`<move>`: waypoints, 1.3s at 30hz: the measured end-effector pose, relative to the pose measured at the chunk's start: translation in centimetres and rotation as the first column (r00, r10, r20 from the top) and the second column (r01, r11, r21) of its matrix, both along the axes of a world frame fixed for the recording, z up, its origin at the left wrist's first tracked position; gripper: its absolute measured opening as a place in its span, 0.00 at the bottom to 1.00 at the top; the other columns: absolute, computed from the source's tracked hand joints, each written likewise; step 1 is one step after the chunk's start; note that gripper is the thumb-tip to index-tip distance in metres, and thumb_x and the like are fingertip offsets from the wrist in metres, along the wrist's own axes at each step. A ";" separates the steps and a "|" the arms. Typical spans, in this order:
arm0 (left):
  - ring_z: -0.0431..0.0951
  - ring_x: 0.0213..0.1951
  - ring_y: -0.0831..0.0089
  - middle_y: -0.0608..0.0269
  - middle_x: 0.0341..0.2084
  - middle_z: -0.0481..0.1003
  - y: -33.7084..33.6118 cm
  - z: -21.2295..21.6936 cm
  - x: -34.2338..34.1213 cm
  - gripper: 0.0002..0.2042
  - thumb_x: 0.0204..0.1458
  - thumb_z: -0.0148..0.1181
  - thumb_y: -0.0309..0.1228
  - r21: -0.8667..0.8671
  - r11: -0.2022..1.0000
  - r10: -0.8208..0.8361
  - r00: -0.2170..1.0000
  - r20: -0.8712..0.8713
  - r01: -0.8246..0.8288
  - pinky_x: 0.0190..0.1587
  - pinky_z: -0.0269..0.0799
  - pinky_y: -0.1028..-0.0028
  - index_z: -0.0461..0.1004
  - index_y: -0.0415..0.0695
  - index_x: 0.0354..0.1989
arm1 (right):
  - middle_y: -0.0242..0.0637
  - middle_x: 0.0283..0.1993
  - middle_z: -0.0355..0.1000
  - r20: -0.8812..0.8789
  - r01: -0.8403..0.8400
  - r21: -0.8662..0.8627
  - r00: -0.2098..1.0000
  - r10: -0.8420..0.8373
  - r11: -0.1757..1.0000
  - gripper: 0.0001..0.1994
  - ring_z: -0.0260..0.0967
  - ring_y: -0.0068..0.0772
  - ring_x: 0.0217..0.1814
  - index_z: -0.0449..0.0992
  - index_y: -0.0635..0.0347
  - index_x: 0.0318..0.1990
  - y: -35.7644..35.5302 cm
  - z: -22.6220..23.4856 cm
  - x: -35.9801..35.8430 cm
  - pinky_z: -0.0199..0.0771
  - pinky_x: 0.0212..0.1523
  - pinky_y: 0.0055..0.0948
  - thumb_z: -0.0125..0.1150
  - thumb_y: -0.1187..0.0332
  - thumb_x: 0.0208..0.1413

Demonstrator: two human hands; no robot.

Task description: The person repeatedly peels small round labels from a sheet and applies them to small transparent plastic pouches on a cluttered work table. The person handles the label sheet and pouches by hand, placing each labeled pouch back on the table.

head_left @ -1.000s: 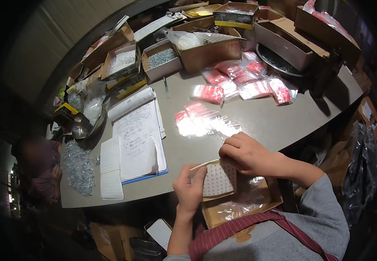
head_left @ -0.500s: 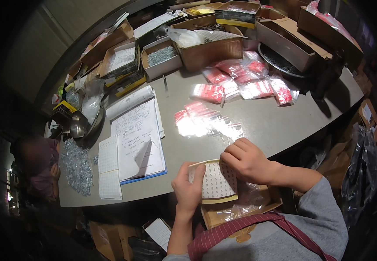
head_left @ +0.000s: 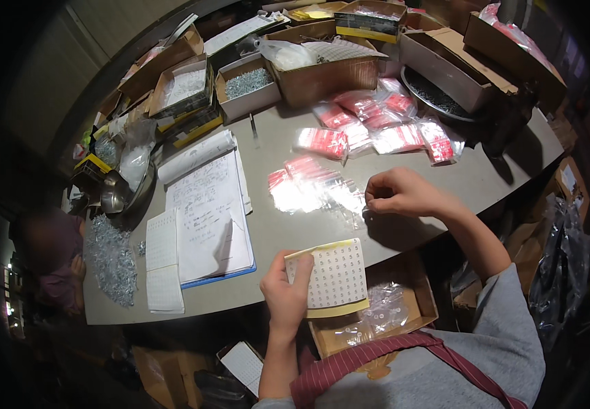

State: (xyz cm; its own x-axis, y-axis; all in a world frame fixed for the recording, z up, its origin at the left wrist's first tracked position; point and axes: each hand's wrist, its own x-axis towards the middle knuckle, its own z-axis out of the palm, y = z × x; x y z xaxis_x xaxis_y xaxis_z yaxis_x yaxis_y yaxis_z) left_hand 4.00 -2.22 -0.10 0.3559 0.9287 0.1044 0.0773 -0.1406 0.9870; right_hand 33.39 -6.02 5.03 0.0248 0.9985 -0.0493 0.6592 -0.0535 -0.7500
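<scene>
In my left hand (head_left: 285, 294) is a sheet of small printed stickers (head_left: 334, 278) with a yellowish backing, the thumb pressed on its front. My right hand (head_left: 404, 193) is over the table beside a loose pile of small clear zip bags with red edges (head_left: 302, 184). Its thumb and fingers are pinched together; whatever they hold, if anything, is too small to make out. Below the sheet, an open cardboard box (head_left: 423, 300) at my lap contains clear little bags (head_left: 385, 310) bearing small round white stickers.
Packed bundles of red-edged bags (head_left: 397, 138) lie farther back. A clipboard with handwritten papers (head_left: 206, 204) and a heap of small metal parts (head_left: 112, 262) are at left. Boxes, including one of screws or similar hardware (head_left: 249, 82), line the far edge. Another person (head_left: 60, 266) is at far left.
My right hand has left the sticker sheet and moved up and right to the bag pile. The left hand with the sheet has shifted slightly left.
</scene>
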 end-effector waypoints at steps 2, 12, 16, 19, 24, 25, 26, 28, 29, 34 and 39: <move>0.76 0.30 0.83 0.65 0.26 0.80 0.1 0.0 -0.1 0.09 0.60 0.64 0.29 -0.039 0.999 -0.002 0.999 0.041 0.004 0.33 0.72 0.78 0.77 0.34 0.38 | 0.35 0.26 0.75 0.026 -0.063 -0.051 0.998 0.064 0.997 0.11 0.69 0.24 0.30 0.78 0.66 0.34 0.7 -0.5 0.6 0.71 0.37 0.28 0.62 0.65 0.55; 0.76 0.32 0.84 0.65 0.31 0.79 0.4 0.5 -1.1 0.07 0.61 0.62 0.27 -0.167 0.979 -0.072 0.966 0.247 0.115 0.35 0.72 0.81 0.76 0.34 0.40 | 0.49 0.34 0.78 0.395 -0.244 -0.360 0.834 0.384 0.900 0.23 0.77 0.53 0.39 0.79 0.62 0.41 0.8 1.7 -0.5 0.74 0.40 0.44 0.73 0.50 0.50; 0.77 0.32 0.84 0.64 0.32 0.79 0.6 0.4 -1.1 0.06 0.62 0.61 0.26 -0.171 0.978 -0.067 0.955 0.288 0.120 0.36 0.72 0.81 0.75 0.34 0.41 | 0.39 0.31 0.76 0.080 -0.206 -0.024 0.975 0.207 0.978 0.13 0.74 0.33 0.34 0.76 0.62 0.39 2.5 0.3 0.5 0.72 0.37 0.34 0.69 0.62 0.54; 0.77 0.33 0.84 0.64 0.32 0.79 0.7 0.4 -1.1 0.07 0.62 0.61 0.26 -0.168 0.979 -0.062 0.949 0.309 0.119 0.36 0.72 0.82 0.75 0.34 0.41 | 0.37 0.31 0.74 0.016 -0.186 -0.002 0.983 0.186 0.983 0.10 0.69 0.27 0.33 0.74 0.64 0.40 4.0 -0.3 0.5 0.70 0.37 0.31 0.66 0.69 0.53; 0.77 0.33 0.84 0.64 0.32 0.79 0.9 0.4 -1.4 0.07 0.62 0.60 0.26 -0.179 0.976 -0.055 0.935 0.349 0.124 0.36 0.71 0.82 0.74 0.34 0.42 | 0.49 0.36 0.77 0.223 -0.145 0.026 0.965 0.136 0.989 0.11 0.76 0.49 0.40 0.74 0.64 0.36 4.9 -1.1 -0.5 0.74 0.41 0.43 0.66 0.68 0.50; 0.77 0.33 0.84 0.64 0.33 0.79 1.0 0.5 -1.3 0.07 0.62 0.60 0.26 -0.180 0.976 -0.053 0.934 0.352 0.123 0.36 0.71 0.82 0.74 0.34 0.42 | 0.50 0.36 0.76 0.288 -0.155 0.075 0.949 0.127 0.985 0.12 0.76 0.52 0.41 0.73 0.65 0.37 4.9 -1.6 -0.5 0.73 0.41 0.44 0.66 0.68 0.51; 0.77 0.33 0.84 0.64 0.33 0.79 0.9 0.6 -1.2 0.07 0.62 0.60 0.26 -0.180 0.976 -0.053 0.933 0.355 0.124 0.36 0.71 0.82 0.74 0.34 0.42 | 0.51 0.37 0.76 0.352 -0.165 0.124 0.929 0.113 0.978 0.13 0.75 0.55 0.41 0.72 0.66 0.38 4.9 -2.4 -0.3 0.73 0.41 0.46 0.66 0.68 0.51; 0.76 0.32 0.84 0.64 0.33 0.79 0.9 0.5 -1.4 0.07 0.62 0.60 0.27 -0.179 0.979 -0.029 0.933 0.359 0.099 0.36 0.71 0.82 0.74 0.35 0.42 | 0.53 0.37 0.76 0.452 -0.125 0.111 0.890 0.062 0.986 0.15 0.74 0.59 0.42 0.70 0.67 0.39 4.7 -2.2 -0.5 0.72 0.42 0.48 0.66 0.66 0.52; 0.76 0.32 0.84 0.64 0.33 0.79 0.9 0.5 -1.5 0.07 0.62 0.61 0.27 -0.178 0.980 -0.020 0.932 0.362 0.089 0.36 0.71 0.82 0.74 0.35 0.42 | 0.54 0.37 0.76 0.493 -0.065 0.052 0.870 0.031 0.997 0.16 0.74 0.60 0.42 0.70 0.67 0.39 4.4 -1.6 -0.3 0.72 0.42 0.49 0.67 0.64 0.52; 0.73 0.30 0.86 0.66 0.30 0.77 1.0 0.1 -1.6 0.08 0.63 0.61 0.28 -0.183 0.978 -0.015 0.916 0.401 0.097 0.34 0.67 0.84 0.74 0.35 0.41 | 0.55 0.34 0.76 0.553 -0.164 -0.316 0.768 0.322 0.935 0.30 0.75 0.61 0.42 0.72 0.66 0.42 1.6 1.1 0.8 0.73 0.42 0.50 0.73 0.46 0.47; 0.71 0.29 0.88 0.68 0.29 0.77 1.0 0.1 -1.7 0.07 0.63 0.61 0.28 -0.168 0.978 -0.051 0.930 0.364 0.120 0.32 0.64 0.86 0.74 0.36 0.41 | 0.50 0.33 0.77 0.229 -0.520 -0.355 0.758 0.611 0.777 0.24 0.76 0.57 0.40 0.75 0.64 0.45 -1.8 2.6 -1.8 0.74 0.40 0.48 0.70 0.51 0.52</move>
